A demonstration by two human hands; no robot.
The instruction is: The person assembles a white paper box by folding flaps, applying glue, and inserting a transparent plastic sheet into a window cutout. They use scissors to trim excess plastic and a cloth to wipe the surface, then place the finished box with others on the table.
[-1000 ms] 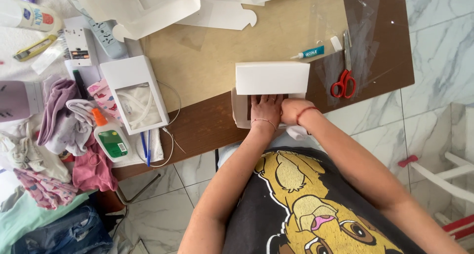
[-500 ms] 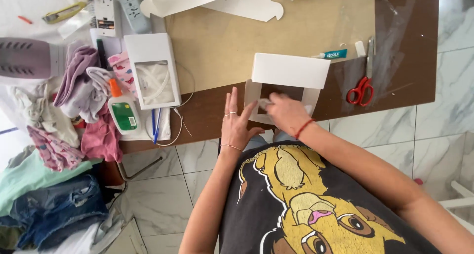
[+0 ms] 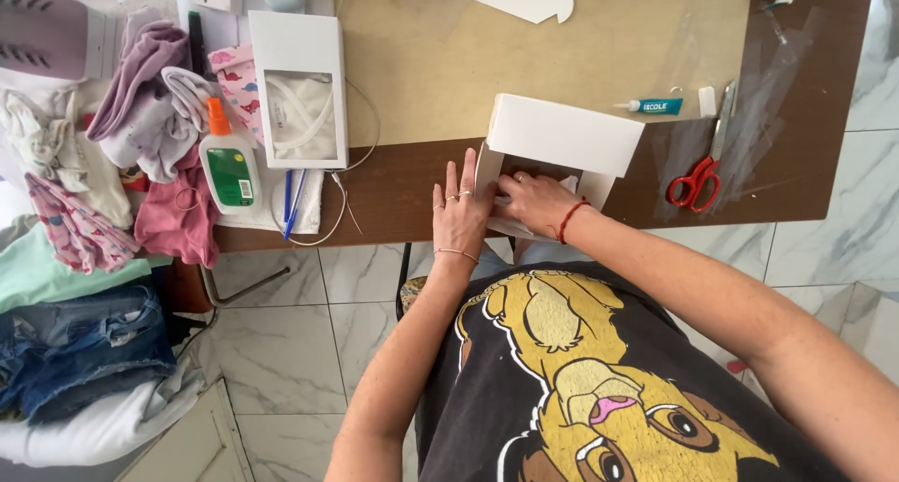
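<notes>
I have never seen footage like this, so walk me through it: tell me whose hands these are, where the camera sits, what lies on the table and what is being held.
There is no machine here: a person works with two bare hands, and the one camera sits on their head, looking down.

The left hand lies flat against the side of a white cardboard box at the near edge of the brown table. The right hand reaches into the box's open front; what its fingers touch is hidden.

To the right lie red scissors and a small glue tube. To the left are a glue bottle with an orange cap, a flat white window box, blue pens and a pile of clothes.
</notes>
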